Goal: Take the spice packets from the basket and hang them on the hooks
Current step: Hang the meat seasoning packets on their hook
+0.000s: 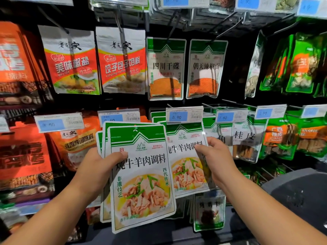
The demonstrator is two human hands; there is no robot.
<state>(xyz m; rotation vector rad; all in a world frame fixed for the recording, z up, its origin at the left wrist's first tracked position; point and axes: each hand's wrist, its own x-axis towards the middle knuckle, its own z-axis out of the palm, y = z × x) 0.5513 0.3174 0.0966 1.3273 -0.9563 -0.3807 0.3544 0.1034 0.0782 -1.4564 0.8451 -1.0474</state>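
My left hand [99, 167] grips a small stack of green-and-white spice packets [141, 177] by their left edge, thumb across the front one. The stack stands upright before the shelf. My right hand [215, 156] pinches the right edge of one more packet of the same kind [187, 167], which hangs just behind and to the right of the stack, under the 5.90 price tag [184, 115]. The hook that bears it is hidden by the tag. A dark basket [299, 193] shows at the lower right; its inside is out of sight.
Rows of hanging packets fill the wall: red-and-white ones [70, 61] at the upper left, green ones with orange powder [166, 69] in the middle, orange bags [23, 152] at the left, green bags [283, 138] at the right. Bare hook wires [228, 29] jut out above.
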